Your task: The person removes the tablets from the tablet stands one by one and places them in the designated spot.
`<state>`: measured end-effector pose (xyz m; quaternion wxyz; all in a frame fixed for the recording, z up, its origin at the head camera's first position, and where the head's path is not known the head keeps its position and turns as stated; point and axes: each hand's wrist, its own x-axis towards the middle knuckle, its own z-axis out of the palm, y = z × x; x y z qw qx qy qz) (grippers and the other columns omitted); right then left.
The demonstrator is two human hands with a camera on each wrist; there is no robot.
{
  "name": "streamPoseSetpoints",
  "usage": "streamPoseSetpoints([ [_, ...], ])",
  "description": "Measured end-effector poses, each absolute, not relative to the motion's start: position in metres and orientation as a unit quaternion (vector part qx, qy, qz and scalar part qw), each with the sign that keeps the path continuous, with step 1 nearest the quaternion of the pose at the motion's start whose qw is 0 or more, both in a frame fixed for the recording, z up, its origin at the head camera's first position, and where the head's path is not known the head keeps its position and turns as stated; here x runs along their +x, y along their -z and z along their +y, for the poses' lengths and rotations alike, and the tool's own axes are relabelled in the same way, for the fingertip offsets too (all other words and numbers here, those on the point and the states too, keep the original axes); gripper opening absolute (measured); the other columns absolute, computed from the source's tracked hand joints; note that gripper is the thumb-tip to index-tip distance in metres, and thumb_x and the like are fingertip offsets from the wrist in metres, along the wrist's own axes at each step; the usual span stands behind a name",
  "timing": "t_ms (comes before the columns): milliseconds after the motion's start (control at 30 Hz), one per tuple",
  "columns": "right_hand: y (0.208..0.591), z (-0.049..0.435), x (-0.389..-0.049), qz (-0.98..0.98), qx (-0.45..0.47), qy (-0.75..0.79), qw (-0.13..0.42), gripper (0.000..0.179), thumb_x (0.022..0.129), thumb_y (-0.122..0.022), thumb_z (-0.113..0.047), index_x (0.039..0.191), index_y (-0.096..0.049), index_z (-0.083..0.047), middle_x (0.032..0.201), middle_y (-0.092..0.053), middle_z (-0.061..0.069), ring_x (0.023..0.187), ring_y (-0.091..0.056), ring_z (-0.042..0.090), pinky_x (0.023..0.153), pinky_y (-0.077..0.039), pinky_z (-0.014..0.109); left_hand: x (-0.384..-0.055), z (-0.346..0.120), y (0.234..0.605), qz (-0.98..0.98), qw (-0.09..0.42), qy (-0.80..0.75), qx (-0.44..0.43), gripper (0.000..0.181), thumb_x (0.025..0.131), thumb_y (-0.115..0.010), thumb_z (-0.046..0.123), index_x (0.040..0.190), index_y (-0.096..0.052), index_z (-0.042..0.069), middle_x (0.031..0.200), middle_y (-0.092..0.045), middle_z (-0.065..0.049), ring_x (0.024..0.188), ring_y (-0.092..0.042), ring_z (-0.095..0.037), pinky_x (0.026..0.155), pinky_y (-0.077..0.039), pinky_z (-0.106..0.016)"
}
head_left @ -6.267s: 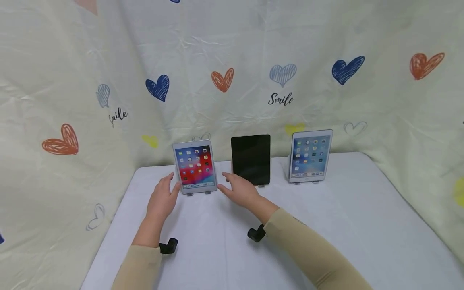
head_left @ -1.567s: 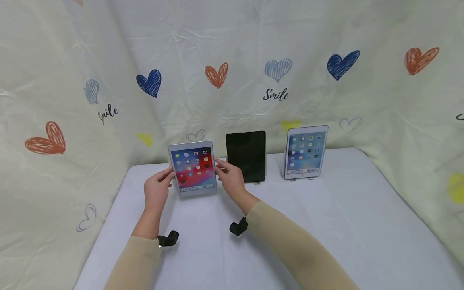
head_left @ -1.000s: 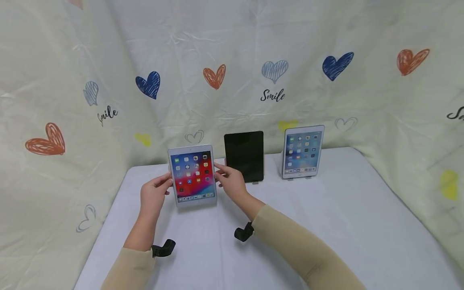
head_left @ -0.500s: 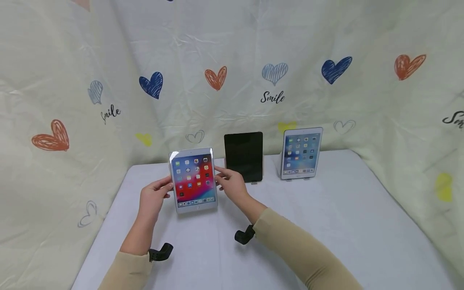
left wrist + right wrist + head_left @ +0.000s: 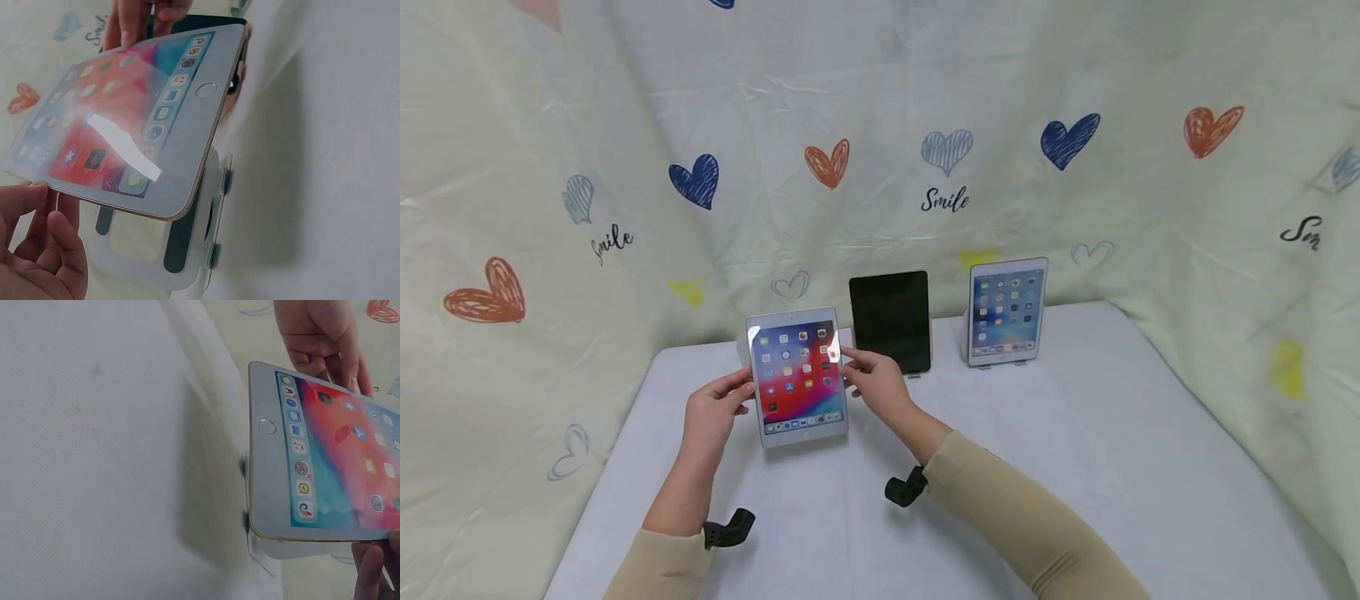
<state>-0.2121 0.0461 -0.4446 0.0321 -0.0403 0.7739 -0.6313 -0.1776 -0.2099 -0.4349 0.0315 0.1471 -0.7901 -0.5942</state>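
A white tablet [image 5: 797, 375] with a lit red and blue home screen is held nearly upright over the table at the left. My left hand [image 5: 709, 414] pinches its left edge between thumb and fingers. On the opposite edge, my right hand [image 5: 883, 387] grips it the same way. The left wrist view shows a white tablet stand [image 5: 140, 269] with dark pads behind the tablet, standing apart from it. In the right wrist view, a shadow lies on the tabletop below the tablet's bottom edge.
A tablet with a black screen [image 5: 891, 321] stands just behind my right hand. Farther right, another white tablet [image 5: 1007, 308] with a lit blue screen leans on its stand. A white cloth covers the table [image 5: 1037, 467], and a heart-printed curtain [image 5: 880, 92] hangs behind.
Both hands, earlier spread beside the left tablet on its stand, have gripped its edges. They have lifted it off and drawn it toward me. The head view has shifted slightly.
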Motion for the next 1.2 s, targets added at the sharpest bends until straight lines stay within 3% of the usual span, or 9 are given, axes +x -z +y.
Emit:
streamPoseSetpoints([
  [333,0.450,0.049,-0.215,0.771,-0.035,0.634,0.051,0.040,0.097,-0.065,-0.016,0.137,-0.062,-0.020,0.099,-0.069,0.004,0.092,-0.069,0.030,0.073,-0.058,0.031,-0.177,-0.210,0.439,-0.786,0.021,0.597,0.157,0.038,0.099,-0.063,0.029,0.135,-0.064,0.019,0.131,-0.063,-0.006,0.113,-0.058,-0.032,0.078,-0.052,-0.017],
  [800,0.453,0.047,-0.219,0.772,-0.031,0.630,0.077,0.039,0.097,-0.065,-0.015,0.136,-0.063,-0.017,0.097,-0.069,0.005,0.081,-0.069,0.018,0.073,-0.058,0.031,-0.173,-0.213,0.439,-0.785,-0.002,0.597,0.166,0.039,0.100,-0.062,0.027,0.138,-0.061,0.017,0.134,-0.061,-0.007,0.110,-0.058,-0.025,0.079,-0.052,-0.017],
  [1200,0.458,0.044,-0.221,0.770,-0.024,0.631,0.095,0.040,0.096,-0.066,-0.016,0.136,-0.063,-0.018,0.097,-0.069,0.005,0.085,-0.071,0.025,0.072,-0.058,0.031,-0.173,-0.217,0.444,-0.786,-0.005,0.597,0.160,0.040,0.100,-0.061,0.028,0.138,-0.060,0.016,0.132,-0.062,-0.008,0.107,-0.058,-0.023,0.081,-0.053,-0.020],
])
